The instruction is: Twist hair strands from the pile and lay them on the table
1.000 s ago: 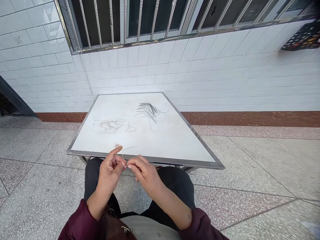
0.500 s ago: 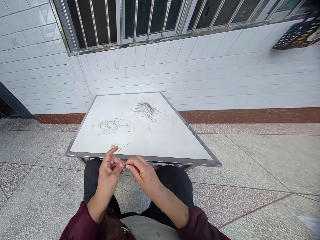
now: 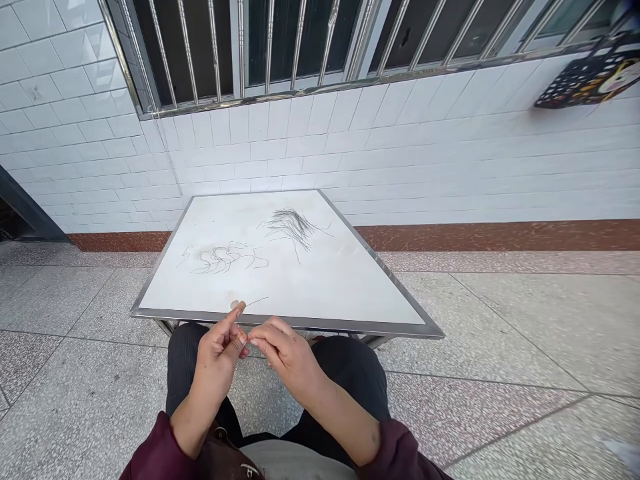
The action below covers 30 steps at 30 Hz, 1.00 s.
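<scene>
My left hand (image 3: 216, 360) is in front of the table's near edge, thumb and fingers pinched on a thin dark strand (image 3: 257, 300), wire-like or hair-like, whose free end reaches up and right over the tabletop. A tan covering shows on its raised index fingertip. My right hand (image 3: 287, 357) is pinched too, its fingertips meeting the left ones at the strand's lower end; the exact grip point is too small to make out. On the white table (image 3: 350, 287) lie a dense bundle of dark strands (image 3: 295, 223) and, left of it, a looser group of bent strands (image 3: 220, 257).
A small pale round piece (image 3: 234, 305) is by the table's near edge. The metal rim (image 3: 400, 287) borders the tabletop. Behind stands a white tiled wall (image 3: 425, 153) with a barred window (image 3: 295, 47). A patterned bag (image 3: 575, 80) hangs at right. My knees are under the table's edge.
The strand's free end has swung lower and to the right, now lying flatter. My left index finger has moved slightly right and down toward the right hand. Both hands stay pinched together.
</scene>
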Each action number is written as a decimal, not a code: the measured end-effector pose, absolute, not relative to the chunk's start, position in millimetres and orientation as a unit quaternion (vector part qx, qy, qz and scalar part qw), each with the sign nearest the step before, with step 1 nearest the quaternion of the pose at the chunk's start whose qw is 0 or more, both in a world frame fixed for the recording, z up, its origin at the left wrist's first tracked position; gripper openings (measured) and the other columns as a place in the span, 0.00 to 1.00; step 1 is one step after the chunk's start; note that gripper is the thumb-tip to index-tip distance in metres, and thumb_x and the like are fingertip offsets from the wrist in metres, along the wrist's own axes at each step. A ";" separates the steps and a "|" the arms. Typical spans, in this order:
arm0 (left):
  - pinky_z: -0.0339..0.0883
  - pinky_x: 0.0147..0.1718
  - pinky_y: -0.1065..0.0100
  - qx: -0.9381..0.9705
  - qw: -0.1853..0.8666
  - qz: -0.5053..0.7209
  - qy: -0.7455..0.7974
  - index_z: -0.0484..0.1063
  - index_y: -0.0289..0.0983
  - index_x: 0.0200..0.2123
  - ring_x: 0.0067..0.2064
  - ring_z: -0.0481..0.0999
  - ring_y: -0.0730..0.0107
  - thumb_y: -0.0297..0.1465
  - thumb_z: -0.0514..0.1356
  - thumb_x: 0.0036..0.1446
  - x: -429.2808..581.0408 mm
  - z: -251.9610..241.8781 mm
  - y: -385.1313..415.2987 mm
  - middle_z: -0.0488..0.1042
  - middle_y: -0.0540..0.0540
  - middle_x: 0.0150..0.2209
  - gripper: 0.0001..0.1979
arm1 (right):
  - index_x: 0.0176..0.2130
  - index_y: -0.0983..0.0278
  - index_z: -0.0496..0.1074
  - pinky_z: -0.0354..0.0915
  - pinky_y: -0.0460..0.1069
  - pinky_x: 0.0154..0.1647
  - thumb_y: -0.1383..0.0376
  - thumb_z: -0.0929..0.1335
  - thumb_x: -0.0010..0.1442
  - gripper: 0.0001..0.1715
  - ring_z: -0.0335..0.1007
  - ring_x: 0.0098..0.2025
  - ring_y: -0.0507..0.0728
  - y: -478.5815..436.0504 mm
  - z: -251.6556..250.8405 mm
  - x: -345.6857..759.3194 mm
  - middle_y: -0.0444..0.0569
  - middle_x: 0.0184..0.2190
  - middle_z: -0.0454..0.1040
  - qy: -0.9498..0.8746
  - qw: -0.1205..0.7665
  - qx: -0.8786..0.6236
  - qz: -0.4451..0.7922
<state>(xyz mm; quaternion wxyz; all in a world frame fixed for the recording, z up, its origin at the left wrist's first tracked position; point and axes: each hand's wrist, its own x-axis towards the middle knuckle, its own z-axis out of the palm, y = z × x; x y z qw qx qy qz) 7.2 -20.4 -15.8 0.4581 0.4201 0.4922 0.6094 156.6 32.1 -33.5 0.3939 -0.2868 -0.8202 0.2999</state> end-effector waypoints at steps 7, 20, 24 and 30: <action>0.65 0.26 0.72 0.409 0.444 0.617 0.505 0.71 0.41 0.58 0.26 0.67 0.76 0.35 0.64 0.56 12.1 -19.5 -21.2 0.66 0.54 0.26 0.25 | 0.35 0.60 0.71 0.64 0.44 0.22 0.66 0.63 0.67 0.09 0.66 0.25 0.50 28.8 -35.9 152.1 0.45 0.29 0.69 -0.778 0.418 -0.325 0.339; 0.69 0.31 0.71 0.353 0.455 0.651 0.495 0.70 0.40 0.58 0.29 0.70 0.76 0.35 0.67 0.53 15.5 -20.0 -20.5 0.71 0.53 0.29 0.28 | 0.41 0.60 0.65 0.60 0.42 0.11 0.58 0.70 0.55 0.16 0.58 0.16 0.47 34.0 -38.9 145.8 0.37 0.25 0.64 -0.639 0.429 -0.412 0.488; 0.68 0.29 0.72 0.349 0.454 0.648 0.502 0.69 0.40 0.59 0.29 0.71 0.75 0.36 0.67 0.53 16.5 -21.8 -20.8 0.71 0.52 0.29 0.29 | 0.39 0.60 0.66 0.60 0.42 0.13 0.58 0.69 0.58 0.11 0.60 0.16 0.47 34.5 -42.3 147.0 0.40 0.26 0.69 -0.659 0.417 -0.412 0.472; 0.67 0.27 0.73 0.362 0.463 0.632 0.504 0.70 0.39 0.58 0.28 0.70 0.76 0.36 0.66 0.53 14.9 -22.3 -21.0 0.70 0.53 0.29 0.28 | 0.38 0.60 0.67 0.61 0.43 0.16 0.60 0.65 0.62 0.06 0.61 0.16 0.48 32.1 -40.5 147.8 0.41 0.25 0.71 -0.680 0.378 -0.408 0.478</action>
